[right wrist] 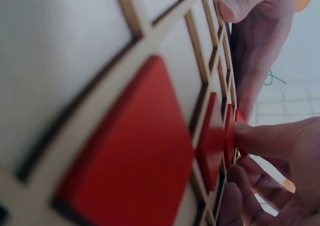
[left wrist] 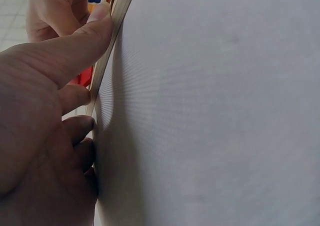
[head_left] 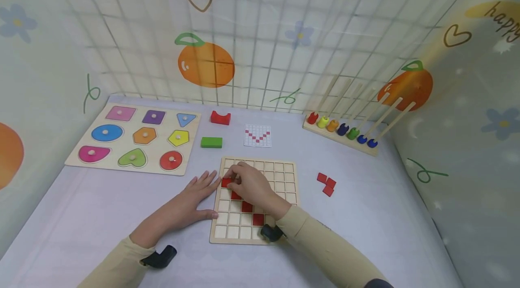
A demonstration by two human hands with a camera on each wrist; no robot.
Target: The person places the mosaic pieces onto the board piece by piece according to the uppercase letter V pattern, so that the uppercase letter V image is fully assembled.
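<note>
A wooden grid board (head_left: 233,242) lies on the table with a diagonal of red square tiles, among them one tile (head_left: 258,220) low on the board. My right hand (head_left: 253,186) is over its upper left part, thumb and fingertips pinching the red tile (head_left: 226,183) in the leftmost column. In the right wrist view the thumb covers part of that tile, while a nearer tile (right wrist: 135,156) fills the foreground. My left hand (head_left: 191,202) lies spread along the board's left edge, thumb and fingertips at the rim; the left wrist view shows its thumb (left wrist: 80,48) against the edge.
Several loose red tiles (head_left: 327,184) lie right of the board. Behind it are a pattern card (head_left: 257,136), a green block (head_left: 211,142) and a red arched block (head_left: 220,118). A shape puzzle (head_left: 154,168) sits at left, a pegged bead rack (head_left: 341,136) at back right.
</note>
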